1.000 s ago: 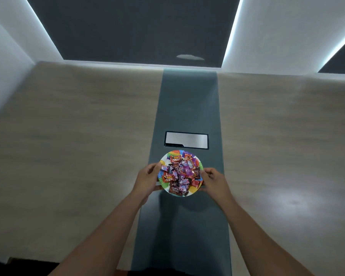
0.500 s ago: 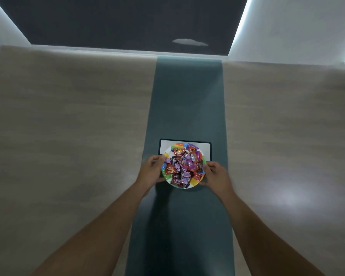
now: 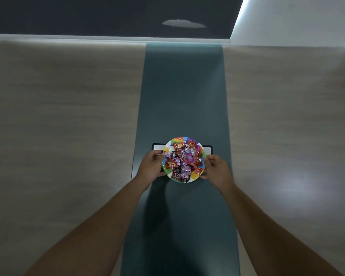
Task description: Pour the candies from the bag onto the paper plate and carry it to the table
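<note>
A: Holding what, w/ both hands?
B: Paper plate [image 3: 195, 177] of candies [image 3: 182, 162]: left hand [image 3: 150, 168] clamped its left rim, right hand [image 3: 217, 169] its right rim, plate betw. them, over table [image 3: 68, 116] panel [image 3: 208, 149].

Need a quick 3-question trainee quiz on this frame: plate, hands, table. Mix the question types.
1. True or false: the paper plate is empty.
2. Which hands are at the plate's rim? A) left hand only B) right hand only C) both
3. Fill in: the plate sits over the dark ___ strip running down the middle of the table.

Key:
1. False. Wrapped candies are heaped on it.
2. C. The left hand is at the left rim and the right hand at the right rim.
3. Teal. The teal strip also carries a rectangular panel, partly hidden by the plate.
</note>
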Motion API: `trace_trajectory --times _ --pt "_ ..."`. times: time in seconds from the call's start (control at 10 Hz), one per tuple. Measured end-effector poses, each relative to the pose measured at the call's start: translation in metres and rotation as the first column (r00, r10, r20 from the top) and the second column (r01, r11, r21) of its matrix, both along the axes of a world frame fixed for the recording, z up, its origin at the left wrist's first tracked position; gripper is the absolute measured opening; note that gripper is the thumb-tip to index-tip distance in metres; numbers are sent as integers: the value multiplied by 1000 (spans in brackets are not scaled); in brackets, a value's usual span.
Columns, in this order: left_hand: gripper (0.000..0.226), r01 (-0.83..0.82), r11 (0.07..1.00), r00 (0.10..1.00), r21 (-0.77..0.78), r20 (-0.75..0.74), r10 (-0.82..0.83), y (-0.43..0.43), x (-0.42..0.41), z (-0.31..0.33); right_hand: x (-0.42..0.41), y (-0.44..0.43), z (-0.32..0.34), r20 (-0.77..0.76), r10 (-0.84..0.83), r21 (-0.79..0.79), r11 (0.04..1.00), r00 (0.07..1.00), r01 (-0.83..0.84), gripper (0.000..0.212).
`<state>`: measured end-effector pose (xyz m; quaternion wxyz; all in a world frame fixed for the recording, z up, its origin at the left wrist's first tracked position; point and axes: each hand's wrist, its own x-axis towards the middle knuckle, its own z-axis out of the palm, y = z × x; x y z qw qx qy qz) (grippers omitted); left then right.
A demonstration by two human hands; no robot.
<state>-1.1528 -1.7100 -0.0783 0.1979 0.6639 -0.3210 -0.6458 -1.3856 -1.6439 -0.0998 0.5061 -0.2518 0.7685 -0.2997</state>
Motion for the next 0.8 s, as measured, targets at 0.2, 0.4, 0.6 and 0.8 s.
trace_trajectory --times 0.2,0.4,0.6,0.8 --pt "20 -10 1000 1000 0 -1 10 -1 -1 -9 -3 -3 -10 -25 39 29 999 999 -39 19" --pt "22 -4 1000 1000 -25 -8 4 2 5 -12 -6 2 -11 5 47 36 998 999 -47 31" --pt "27 70 987 983 -147 176 -43 21 28 -9 -5 27 -7 -109 112 -7 993 988 -114 22" --pt "31 321 883 878 -342 458 -142 83 52 2 14 90 3 -363 264 -11 958 894 -287 32"
